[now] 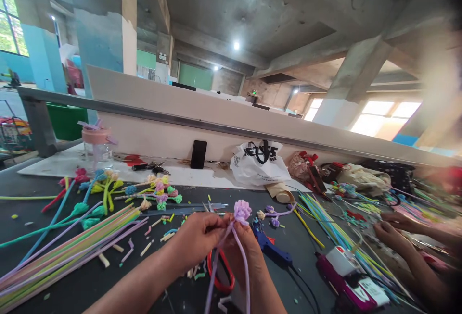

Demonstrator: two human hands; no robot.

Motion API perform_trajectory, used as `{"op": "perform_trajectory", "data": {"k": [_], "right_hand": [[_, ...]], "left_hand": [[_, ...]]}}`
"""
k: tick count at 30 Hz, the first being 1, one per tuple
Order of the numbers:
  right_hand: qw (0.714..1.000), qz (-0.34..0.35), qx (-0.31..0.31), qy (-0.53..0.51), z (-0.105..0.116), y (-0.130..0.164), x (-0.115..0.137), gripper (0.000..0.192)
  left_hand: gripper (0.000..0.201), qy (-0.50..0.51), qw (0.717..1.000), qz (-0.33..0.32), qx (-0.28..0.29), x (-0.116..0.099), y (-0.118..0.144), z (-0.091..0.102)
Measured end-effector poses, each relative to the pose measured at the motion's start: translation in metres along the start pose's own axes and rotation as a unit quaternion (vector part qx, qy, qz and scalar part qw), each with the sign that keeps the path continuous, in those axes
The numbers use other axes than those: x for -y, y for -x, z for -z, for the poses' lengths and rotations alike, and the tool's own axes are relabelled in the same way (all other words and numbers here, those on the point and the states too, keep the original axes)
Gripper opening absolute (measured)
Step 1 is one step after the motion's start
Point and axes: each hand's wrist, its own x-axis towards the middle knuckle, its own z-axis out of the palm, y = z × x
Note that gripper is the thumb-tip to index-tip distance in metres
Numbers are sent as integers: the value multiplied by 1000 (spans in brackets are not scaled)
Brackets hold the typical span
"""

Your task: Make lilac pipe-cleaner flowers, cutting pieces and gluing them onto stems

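Note:
A light purple pipe-cleaner flower [242, 211] stands upright between my two hands in the middle of the view. My right hand [250, 244] is closed around its base, just under the ruffled head. From the left, my left hand [198, 239] pinches at the same spot, its fingertips on the purple strand there. Two purple pipe-cleaner ends [245, 266] hang down from the base towards me. Under my hands lie scissors with red handles [225, 275], partly hidden. Close to my right hand rests a blue glue gun [272, 249].
Long pipe cleaners [72, 246] and finished flowers [159, 191] lie left, among cut scraps. A jar [97, 145], phone [198, 154] and white bag [258, 162] stand along the back. Right are a purple power strip [346, 280] and another person's hands [395, 237].

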Motion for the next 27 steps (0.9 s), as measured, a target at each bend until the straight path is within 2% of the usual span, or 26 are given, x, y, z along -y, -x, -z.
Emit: {"op": "perform_trajectory", "data": {"k": [2,4,8,11,14,18,21,24,27], "right_hand": [[1000,12,-6,23,-1,-1,-1,18],[998,27,-14,50,0,-3,-3,22],[994,29,-14,108,4,-7,-8,20],[991,34,-17,125,6,-7,-11,17],[991,34,-28,128,7,-6,-13,14],[993,27,-19,110,10,-7,-15,12],[995,21,-21,94,10,-7,-15,12],[996,24,-29,79,9,-7,-14,12],[996,26,-60,56,9,-7,-11,14]], "left_hand": [[13,18,999,2,-30,-1,0,2],[18,35,998,5,-58,-2,0,4],[39,63,997,-21,-34,0,-1,9],[29,51,998,-24,-36,6,-3,9],[19,63,996,-16,-68,14,-4,5],[17,143,981,6,-129,22,-5,-7],[23,235,959,42,-151,25,-6,-15],[31,293,945,62,-133,28,-6,-19],[35,287,950,65,-102,32,-6,-19]]}}
